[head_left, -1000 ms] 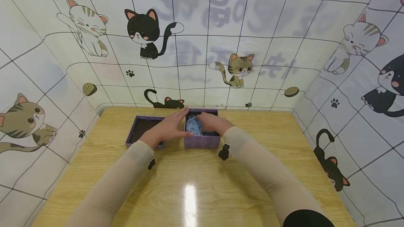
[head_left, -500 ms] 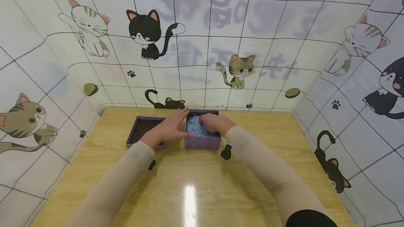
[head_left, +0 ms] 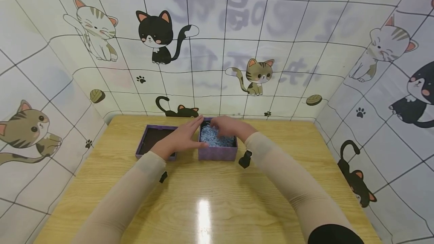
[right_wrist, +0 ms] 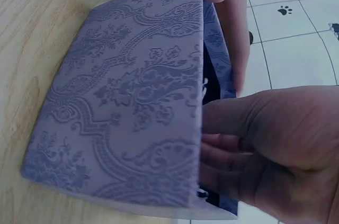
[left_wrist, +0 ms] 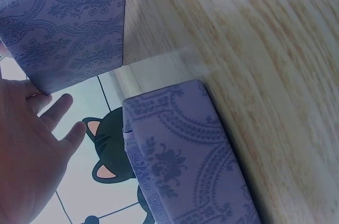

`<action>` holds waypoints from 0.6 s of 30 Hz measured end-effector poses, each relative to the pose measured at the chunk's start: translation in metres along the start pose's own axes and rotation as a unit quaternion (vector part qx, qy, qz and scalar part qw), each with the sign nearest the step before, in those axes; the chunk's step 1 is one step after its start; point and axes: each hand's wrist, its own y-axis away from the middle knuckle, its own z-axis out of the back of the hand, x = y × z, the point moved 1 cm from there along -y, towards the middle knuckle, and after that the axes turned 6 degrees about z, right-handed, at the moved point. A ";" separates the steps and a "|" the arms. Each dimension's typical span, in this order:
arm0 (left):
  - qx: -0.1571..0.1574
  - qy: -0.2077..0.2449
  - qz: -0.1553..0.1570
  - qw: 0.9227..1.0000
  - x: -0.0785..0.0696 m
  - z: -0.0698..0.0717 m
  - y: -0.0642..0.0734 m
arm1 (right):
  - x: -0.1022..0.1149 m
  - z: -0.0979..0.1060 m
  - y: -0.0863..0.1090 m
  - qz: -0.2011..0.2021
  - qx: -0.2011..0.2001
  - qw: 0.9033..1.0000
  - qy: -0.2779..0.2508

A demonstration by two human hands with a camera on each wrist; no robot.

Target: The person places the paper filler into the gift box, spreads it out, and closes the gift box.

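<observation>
A purple patterned box [head_left: 217, 153] stands open-topped at the back of the table, with light blue shredded paper [head_left: 211, 137] inside. My left hand [head_left: 181, 135] rests along its left side, thumb at the near corner and fingers stretched to the far corner. Those fingers lie straight beside the box wall in the left wrist view. My right hand [head_left: 230, 126] reaches over the right rim from above, thumb and fingers apart and pointing down onto the paper. In the right wrist view the box wall hides its fingertips. The box lid [head_left: 156, 140] lies upturned to the left, dark inside up.
The wooden table [head_left: 203, 191] ends against a back wall of cat-print cloth [head_left: 210, 67], with the same cloth on both sides. My left forearm passes over the lid's near right corner. A small black piece [head_left: 245, 160] hangs beside my right wrist.
My right hand has risen a little and its fingers have spread. The shredded paper now covers the right part of the box that looked dark before. My left hand has stayed in place.
</observation>
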 end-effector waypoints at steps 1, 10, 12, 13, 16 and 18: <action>-0.001 0.001 0.000 1.000 -0.001 0.000 0.000 | -0.001 -0.001 -0.002 0.007 -0.005 1.000 -0.006; 0.004 0.001 -0.003 1.000 -0.002 0.002 -0.001 | -0.009 -0.020 -0.020 0.030 0.026 0.999 0.008; 0.005 -0.001 -0.004 1.000 -0.002 0.001 -0.002 | -0.008 -0.021 -0.020 0.030 0.033 0.999 0.018; 0.006 -0.001 -0.004 1.000 -0.002 0.001 -0.002 | -0.007 -0.020 -0.020 0.031 0.033 0.999 0.021; 0.010 0.000 0.001 1.000 0.000 0.001 -0.002 | -0.003 -0.019 -0.018 0.030 0.023 0.999 0.015; 0.012 0.000 0.005 1.000 0.001 0.002 -0.001 | 0.000 -0.020 -0.018 0.023 0.011 1.000 0.001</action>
